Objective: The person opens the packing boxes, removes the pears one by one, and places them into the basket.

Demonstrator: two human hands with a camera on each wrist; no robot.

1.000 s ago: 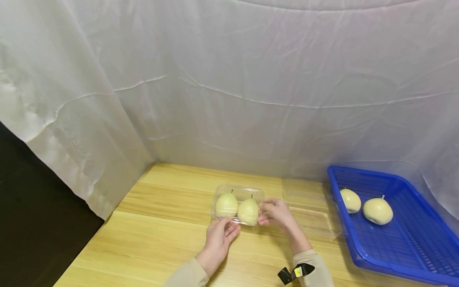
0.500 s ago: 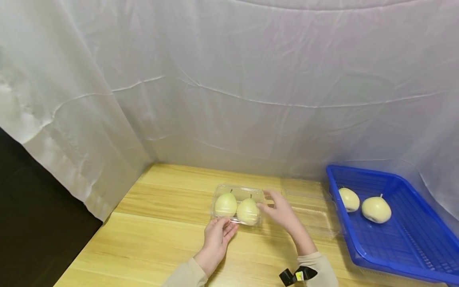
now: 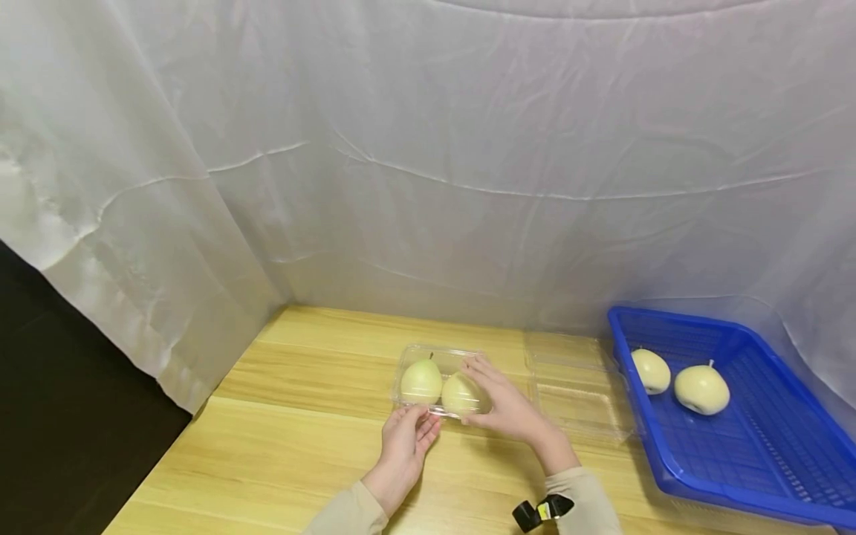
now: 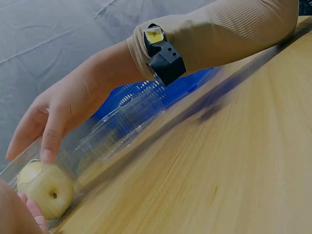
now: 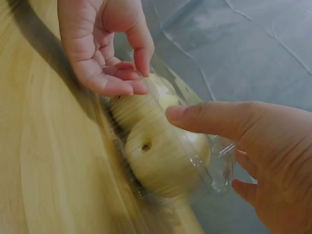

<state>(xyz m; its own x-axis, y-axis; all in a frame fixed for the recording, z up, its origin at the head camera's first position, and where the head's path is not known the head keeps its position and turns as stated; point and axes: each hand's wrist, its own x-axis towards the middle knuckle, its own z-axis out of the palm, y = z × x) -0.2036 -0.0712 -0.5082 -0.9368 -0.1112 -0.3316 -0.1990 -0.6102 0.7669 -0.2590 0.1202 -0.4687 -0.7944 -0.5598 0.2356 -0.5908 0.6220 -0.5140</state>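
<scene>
two bare hands are working at one small rectangular box of thin, clear, glossy plastic [image 3: 441, 355], which is resting on a tabletop of yellow, smooth, wood-grained boards [image 3: 287, 446]. the left hand [image 3: 403, 446] is pinching the box's near edge between thumb and fingertips, its other fingers curling loosely. the right hand [image 3: 508, 407] is spreading wide over the box's right end, its thumb touching the plastic on the near side and its fingers reaching towards the far side (how firmly they are pressing, i cannot tell).

inside the box, two rounded, smooth, pale yellow-green pears are sitting side by side, the left pear [image 3: 421, 383] showing a dark stem and the right pear [image 3: 460, 395] lying partly under the right hand.

to the right, more clear plastic packaging with ridged edges [image 3: 578, 405] is lying unfolded; whether it is one piece or several nested, i cannot tell. beside it, one blue, slatted plastic basket [image 3: 756, 446] is holding two more pale yellow pears [image 3: 702, 390]. behind everything, a creased, silvery-grey, faintly shiny cloth [image 3: 435, 163] is hanging.
</scene>
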